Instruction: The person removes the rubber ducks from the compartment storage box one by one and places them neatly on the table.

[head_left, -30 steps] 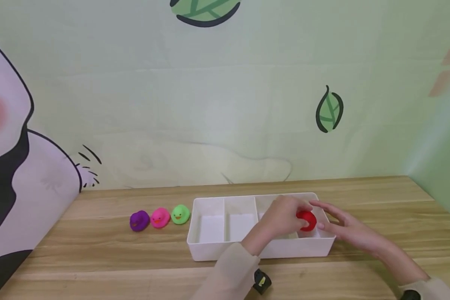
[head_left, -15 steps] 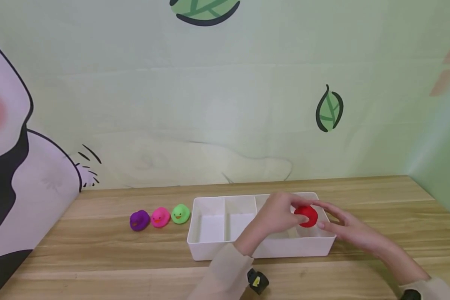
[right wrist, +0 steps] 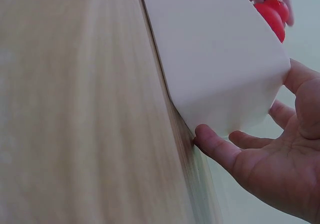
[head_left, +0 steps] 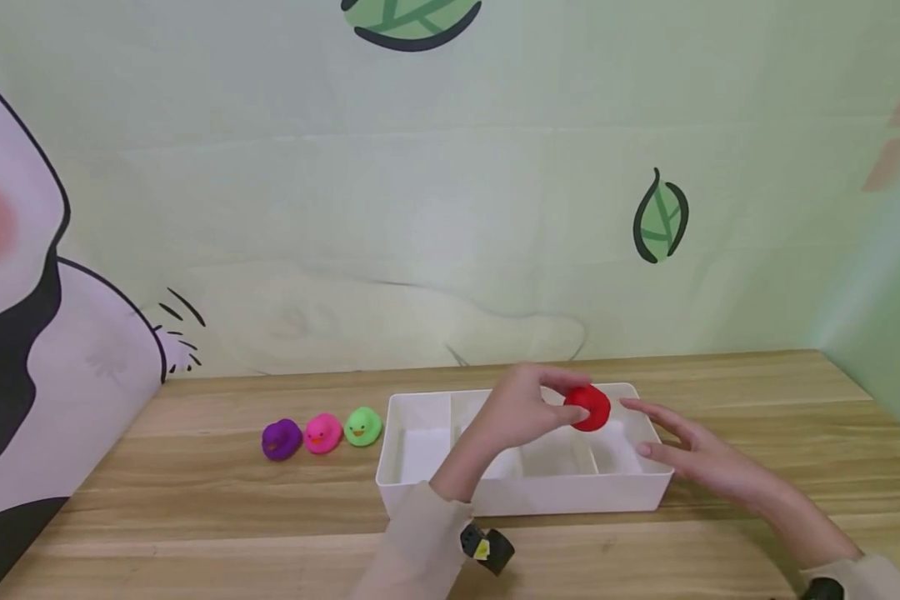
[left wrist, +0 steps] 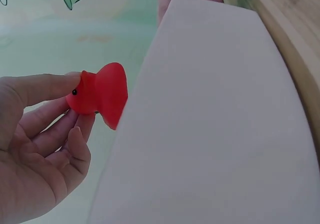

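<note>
Thumb and fingers of my left hand (head_left: 513, 410) pinch a red rubber duck (head_left: 594, 408), which is held over the right part of a white divided box (head_left: 555, 498). The left wrist view shows the duck (left wrist: 114, 92) gripped by its head, its base facing away from the palm. At the box's right end, my right hand (head_left: 712, 467) has its fingers spread and lightly bent, with nothing in the palm. In the right wrist view, its fingertips lie right at the end wall of the box (right wrist: 225, 59).
A purple duck (head_left: 281, 439), a pink duck (head_left: 322, 434) and a green duck (head_left: 362, 427) stand in a row left of the box on the wooden table (head_left: 217, 508). A printed backdrop (head_left: 450, 200) rises behind the table. Black wrist cameras sit on both sleeves.
My left hand has raised the red duck from the box's rightmost compartment and carried it up and to the left. The right hand, the box and the other ducks have stayed in place.
</note>
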Demonstrator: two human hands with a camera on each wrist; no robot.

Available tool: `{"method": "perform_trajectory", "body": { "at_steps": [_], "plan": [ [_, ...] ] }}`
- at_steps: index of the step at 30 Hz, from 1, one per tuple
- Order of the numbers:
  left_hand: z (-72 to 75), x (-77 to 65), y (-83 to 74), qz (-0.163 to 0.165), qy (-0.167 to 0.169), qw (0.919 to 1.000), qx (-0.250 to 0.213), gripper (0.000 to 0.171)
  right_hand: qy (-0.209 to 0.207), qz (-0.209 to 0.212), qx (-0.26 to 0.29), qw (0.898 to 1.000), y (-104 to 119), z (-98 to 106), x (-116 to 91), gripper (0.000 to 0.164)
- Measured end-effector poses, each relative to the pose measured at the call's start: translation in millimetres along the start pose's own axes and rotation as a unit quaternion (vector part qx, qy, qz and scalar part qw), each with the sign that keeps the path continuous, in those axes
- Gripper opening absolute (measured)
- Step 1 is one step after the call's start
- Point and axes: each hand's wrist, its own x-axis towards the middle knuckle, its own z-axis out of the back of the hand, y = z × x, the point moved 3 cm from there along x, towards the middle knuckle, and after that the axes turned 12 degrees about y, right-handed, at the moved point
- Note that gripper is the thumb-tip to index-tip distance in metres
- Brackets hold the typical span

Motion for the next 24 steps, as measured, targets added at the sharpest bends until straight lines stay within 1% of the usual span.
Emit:
{"method": "perform_trajectory", "body": {
  "at_steps": [3, 6, 12, 17, 24],
  "plan": [
    [10.3, -6.6, 1.8, 0.005, -0.007, 0.9999, -0.009, 0.028, -0.001, 0.003, -0.005, 1.000, 0.7, 0.1, 0.4, 0.058],
    [21.8, -13.4, 3.2, 0.004, -0.017, 0.9998, -0.008, 0.027, -0.001, 0.008, -0.007, 1.000, 1.0, 0.3, 0.5, 0.058],
    [46.1, -29.1, 2.8, 0.008, -0.037, 0.9992, 0.013, 0.030, -0.001, 0.021, -0.001, 1.000, 0.1, -0.1, 0.3, 0.058],
    [64.2, -45.7, 4.3, 0.026, -0.063, 0.9974, 0.023, 0.031, 0.006, 0.034, 0.004, 0.999, 0.6, -1.5, 1.1, 0.058],
    [86.8, -69.5, 10.6, 0.049, -0.097, 0.9936, 0.032, 0.031, 0.008, 0.031, 0.015, 0.999, 2.2, -2.6, 0.6, 0.059]
  ]
}}
